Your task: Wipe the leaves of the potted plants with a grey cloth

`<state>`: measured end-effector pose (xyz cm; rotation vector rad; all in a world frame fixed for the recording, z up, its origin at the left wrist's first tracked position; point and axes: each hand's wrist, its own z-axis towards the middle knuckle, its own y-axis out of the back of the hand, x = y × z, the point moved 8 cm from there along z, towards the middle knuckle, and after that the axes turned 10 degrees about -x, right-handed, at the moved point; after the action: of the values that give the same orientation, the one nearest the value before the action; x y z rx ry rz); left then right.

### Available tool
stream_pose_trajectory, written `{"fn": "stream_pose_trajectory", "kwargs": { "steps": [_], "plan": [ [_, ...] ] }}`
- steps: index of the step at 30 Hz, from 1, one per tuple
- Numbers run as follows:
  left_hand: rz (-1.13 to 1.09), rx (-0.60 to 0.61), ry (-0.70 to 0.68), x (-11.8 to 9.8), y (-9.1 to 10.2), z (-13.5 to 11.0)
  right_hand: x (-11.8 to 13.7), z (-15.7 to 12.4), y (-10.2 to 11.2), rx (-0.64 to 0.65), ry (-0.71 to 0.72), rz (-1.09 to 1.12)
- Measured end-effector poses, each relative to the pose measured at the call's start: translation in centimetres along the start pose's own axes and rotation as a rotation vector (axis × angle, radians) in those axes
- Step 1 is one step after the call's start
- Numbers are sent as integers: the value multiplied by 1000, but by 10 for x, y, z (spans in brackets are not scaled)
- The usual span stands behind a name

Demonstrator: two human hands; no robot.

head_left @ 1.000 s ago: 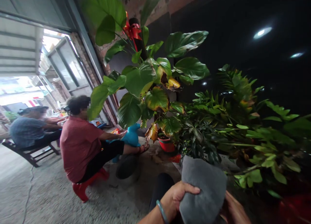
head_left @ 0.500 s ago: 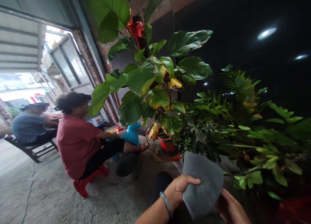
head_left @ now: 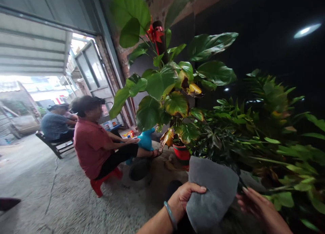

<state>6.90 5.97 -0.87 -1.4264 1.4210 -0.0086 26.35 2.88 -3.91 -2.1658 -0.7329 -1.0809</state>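
So the biggest thing here is the rough concrete floor (head_left: 73, 207), then a tall leafy plant (head_left: 158, 82) in the middle, some of its leaves gone yellow and brown. Left of that, a person in a red shirt (head_left: 87, 146) is sitting side-on, and another person in a blue shirt (head_left: 54, 124) sits farther off to the left. There's a bright blue toy (head_left: 146, 139) just past the red shirt's knees, a red stool (head_left: 98, 186) underneath them, and a dark basin (head_left: 139, 169) nearer on the floor. The grey fabric piece (head_left: 213, 190) is near, right of centre. Left hand (head_left: 186, 195) has it pinched, thumb flat on top. Right hand (head_left: 256, 202) is at its right edge, fingers curled, but I can't tell whether they're clamped on anything. Smallest bit: a pale bracelet (head_left: 170, 215) on the left wrist.
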Motion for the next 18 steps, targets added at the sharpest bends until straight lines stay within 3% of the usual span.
{"fn": "stream_pose_trajectory", "kwargs": {
  "steps": [2,7,9,11,13,15,16,18],
  "plan": [
    [-5,-6,-7,-7,-8,3,-9,5,2,35,0,23],
    [-72,31,-178,-66,-62,20,-23,8,-2,84,-18,112],
    [-117,20,-208,-71,-69,37,-25,11,-1,85,-33,123],
    [-143,-28,-159,-51,-57,56,-26,17,3,88,-13,109],
    [-109,-77,-13,-8,-33,69,-26,21,7,111,35,46],
    [-35,-53,92,30,-12,66,-26,22,10,118,71,-24],
    [-19,-22,88,39,-7,60,-26,21,11,117,76,-54],
    [6,-6,45,37,-4,42,-20,16,12,102,115,-76]
  ]
}}
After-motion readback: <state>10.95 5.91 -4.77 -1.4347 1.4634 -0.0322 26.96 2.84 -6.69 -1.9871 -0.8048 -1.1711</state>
